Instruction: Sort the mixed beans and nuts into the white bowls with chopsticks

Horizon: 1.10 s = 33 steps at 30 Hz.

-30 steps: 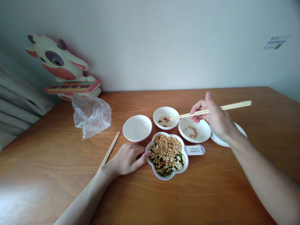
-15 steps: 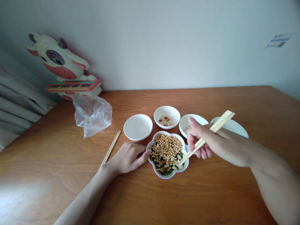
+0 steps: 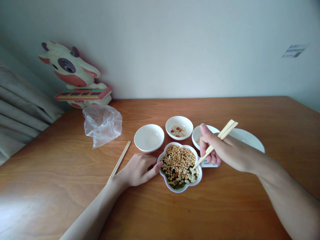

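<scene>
My right hand (image 3: 212,145) is closed around a pair of pale wooden chopsticks (image 3: 223,130). Their tips reach down among shelled peanuts (image 3: 193,174) at the right side of a white, flower-shaped bowl (image 3: 177,191). Yellow soybeans (image 3: 181,155) fill much of that bowl, with dark green beans and a reddish peanut among them. At the bowl's left rim, my left hand (image 3: 140,170) rests on the table with its thumb over the edge and its other fingers curled against the side, partly hidden.
Behind stand a white bowl (image 3: 149,138), a bowl with peanuts (image 3: 179,120), and two dishes partly behind my right hand. More chopsticks (image 3: 121,158) lie left, near a clear plastic bag (image 3: 103,125) and a cow toy keyboard (image 3: 77,76). A printed label (image 3: 211,164) lies under my right hand.
My right hand has shifted slightly left, and the chopsticks have tilted a bit more upright, tips still among the peanuts. The printed label now shows. The whole view has shifted slightly.
</scene>
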{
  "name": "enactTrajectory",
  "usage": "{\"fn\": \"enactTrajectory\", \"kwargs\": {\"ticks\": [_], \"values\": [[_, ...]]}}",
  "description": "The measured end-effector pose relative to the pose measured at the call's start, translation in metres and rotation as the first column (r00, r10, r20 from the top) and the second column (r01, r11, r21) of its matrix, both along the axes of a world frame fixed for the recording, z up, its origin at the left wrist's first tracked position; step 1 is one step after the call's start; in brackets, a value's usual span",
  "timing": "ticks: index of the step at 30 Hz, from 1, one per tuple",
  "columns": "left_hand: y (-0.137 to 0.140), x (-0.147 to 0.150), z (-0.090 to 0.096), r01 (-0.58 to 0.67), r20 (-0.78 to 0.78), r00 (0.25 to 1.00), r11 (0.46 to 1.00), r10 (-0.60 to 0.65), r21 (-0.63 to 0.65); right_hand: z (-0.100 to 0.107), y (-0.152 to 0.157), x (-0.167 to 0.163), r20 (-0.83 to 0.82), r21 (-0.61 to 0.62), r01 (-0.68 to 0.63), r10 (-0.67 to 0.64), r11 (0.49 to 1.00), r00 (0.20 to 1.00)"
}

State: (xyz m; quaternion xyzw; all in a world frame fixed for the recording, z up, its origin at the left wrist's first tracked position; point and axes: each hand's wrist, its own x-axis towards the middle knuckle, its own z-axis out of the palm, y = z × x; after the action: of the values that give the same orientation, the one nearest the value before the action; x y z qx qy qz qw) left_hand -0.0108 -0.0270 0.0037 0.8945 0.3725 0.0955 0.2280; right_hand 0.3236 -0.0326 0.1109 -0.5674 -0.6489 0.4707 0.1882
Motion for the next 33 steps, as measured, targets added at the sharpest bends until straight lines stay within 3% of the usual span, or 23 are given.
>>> {"fn": "enactTrajectory", "kwargs": {"ticks": [10, 16, 20, 24, 29, 31, 33], "values": [[-0.001, 0.0, 0.0, -0.005, 0.018, 1.0, 0.999, 0.006, -0.036, -0.006, 0.006, -0.009, -0.04, 0.041, 0.037, -0.035, 0.998, 0.999], [0.0, 0.0, 0.0, -0.008, 0.012, 1.0, 1.0, 0.008, -0.014, 0.003, 0.018, 0.004, -0.238, 0.098, 0.122, -0.096, 0.988, 0.966], [0.0, 0.0, 0.0, -0.003, -0.002, 1.0, 1.0, 0.003, -0.014, -0.008, 0.042, 0.012, -0.413, 0.211, 0.325, -0.217, 0.922, 0.885], [0.0, -0.001, -0.001, 0.0, -0.007, 1.0, 1.0, 0.0, -0.006, -0.024, 0.069, 0.013, -0.437, 0.232, 0.429, -0.3, 0.873, 0.848], [0.001, -0.001, -0.002, 0.005, -0.007, 1.0, 1.0, -0.005, 0.007, -0.01, 0.066, 0.021, -0.386, 0.218, 0.329, -0.229, 0.919, 0.894], [0.001, 0.0, -0.002, 0.007, -0.008, 1.0, 1.0, -0.007, 0.008, 0.001, 0.054, 0.025, -0.268, 0.112, 0.19, -0.154, 0.975, 0.951], [0.001, 0.0, -0.001, 0.007, -0.005, 1.0, 1.0, -0.007, 0.0, 0.009, 0.039, 0.027, -0.163, -0.017, 0.063, -0.065, 0.998, 0.984]]}}
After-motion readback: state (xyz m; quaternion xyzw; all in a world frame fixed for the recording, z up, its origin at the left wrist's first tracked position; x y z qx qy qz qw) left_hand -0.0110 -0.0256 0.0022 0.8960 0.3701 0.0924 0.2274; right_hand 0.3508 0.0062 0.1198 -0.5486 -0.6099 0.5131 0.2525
